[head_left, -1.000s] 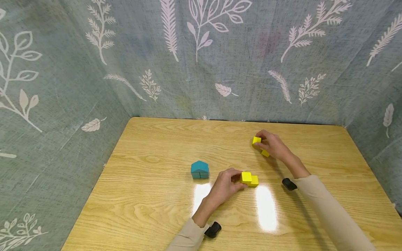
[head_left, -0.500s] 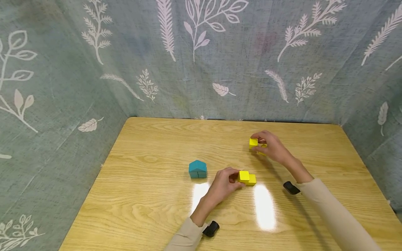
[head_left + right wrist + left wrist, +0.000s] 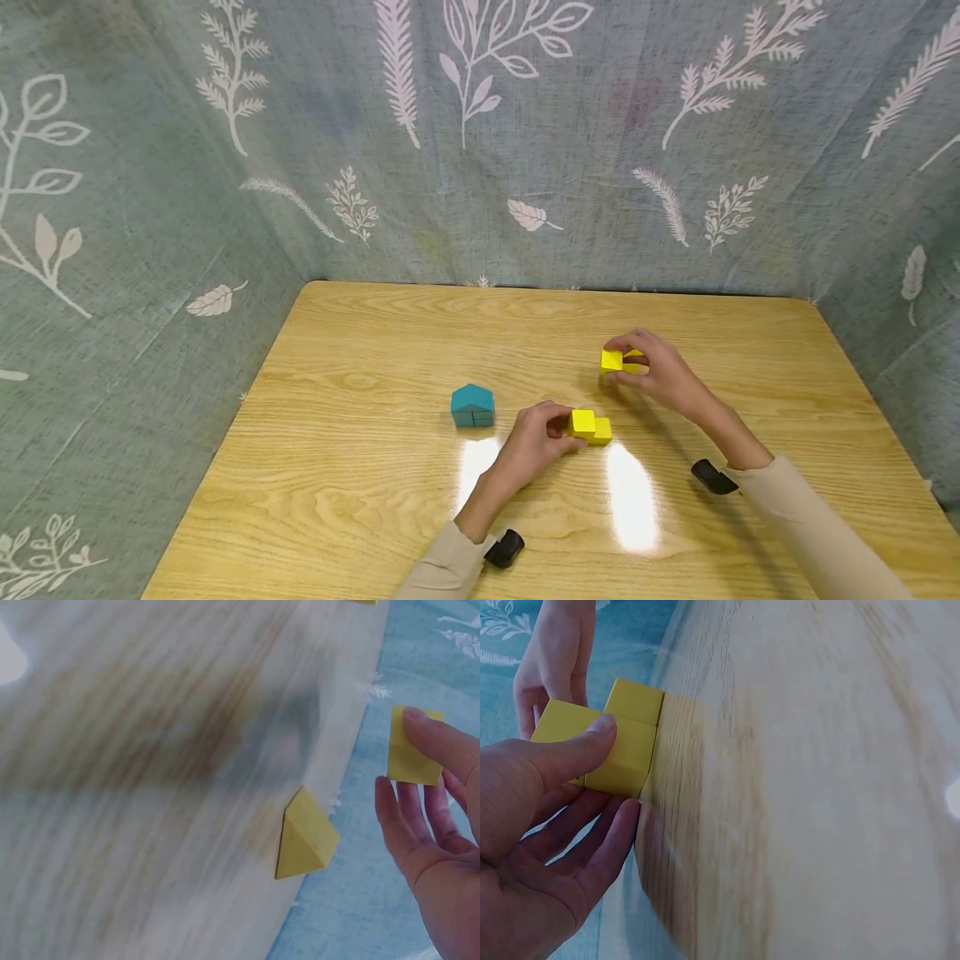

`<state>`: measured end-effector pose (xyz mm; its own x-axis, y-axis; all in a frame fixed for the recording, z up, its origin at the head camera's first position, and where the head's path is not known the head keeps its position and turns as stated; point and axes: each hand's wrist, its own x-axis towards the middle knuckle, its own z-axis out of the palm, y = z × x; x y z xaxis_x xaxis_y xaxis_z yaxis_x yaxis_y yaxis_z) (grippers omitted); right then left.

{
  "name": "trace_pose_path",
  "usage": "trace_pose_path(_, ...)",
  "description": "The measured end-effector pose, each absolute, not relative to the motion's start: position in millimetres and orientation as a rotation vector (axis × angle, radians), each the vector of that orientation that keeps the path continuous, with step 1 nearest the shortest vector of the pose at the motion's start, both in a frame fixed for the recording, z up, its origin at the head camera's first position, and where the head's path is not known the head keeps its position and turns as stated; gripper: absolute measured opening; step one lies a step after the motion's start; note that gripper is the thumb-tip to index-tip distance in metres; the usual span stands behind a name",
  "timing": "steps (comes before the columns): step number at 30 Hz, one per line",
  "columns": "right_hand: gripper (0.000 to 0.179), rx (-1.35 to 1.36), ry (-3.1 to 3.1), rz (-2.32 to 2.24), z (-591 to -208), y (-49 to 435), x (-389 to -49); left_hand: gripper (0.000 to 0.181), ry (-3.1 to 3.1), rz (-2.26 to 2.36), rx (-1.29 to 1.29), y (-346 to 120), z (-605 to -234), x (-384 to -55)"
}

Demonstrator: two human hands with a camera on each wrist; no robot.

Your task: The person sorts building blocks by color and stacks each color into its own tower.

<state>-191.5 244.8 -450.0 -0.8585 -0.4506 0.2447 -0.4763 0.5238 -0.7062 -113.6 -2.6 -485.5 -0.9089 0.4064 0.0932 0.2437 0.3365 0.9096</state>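
Note:
My left hand [image 3: 528, 446] holds a small stack of yellow blocks, thumb on one side and fingers on the other. The upper yellow cube [image 3: 582, 422] stands over a lower yellow block [image 3: 622, 757], and another yellow block [image 3: 635, 701] adjoins it on the right. Farther back, my right hand [image 3: 663, 375] pinches a yellow block [image 3: 412, 750] between thumb and fingers, raised off the table. A yellow triangular block [image 3: 306, 836] lies on the table close by, partly hidden behind the right hand in the head view.
A teal block house [image 3: 472, 406] with a pointed top stands left of the left hand. Everything rests on a wood-grain table [image 3: 337, 483]. Patterned grey-green cloth [image 3: 450, 208] hangs behind the table and along its sides.
Holding its yellow block, the right hand first shifts slightly left, then comes nearer to me and toward the stack. The left hand stays at the stack.

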Motion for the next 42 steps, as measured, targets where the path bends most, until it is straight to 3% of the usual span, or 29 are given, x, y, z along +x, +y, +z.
trace_pose_path(22,0.046,0.964,-2.641,1.371,-456.5,251.8,-137.0,0.034,2.446,1.627,0.595,-1.4,-486.2,-113.0)
trace_pose_path(42,0.04,1.085,-2.589,1.462,-466.9,241.2,-124.3,0.033,2.461,1.601,0.653,-3.1,-486.5,-113.7)
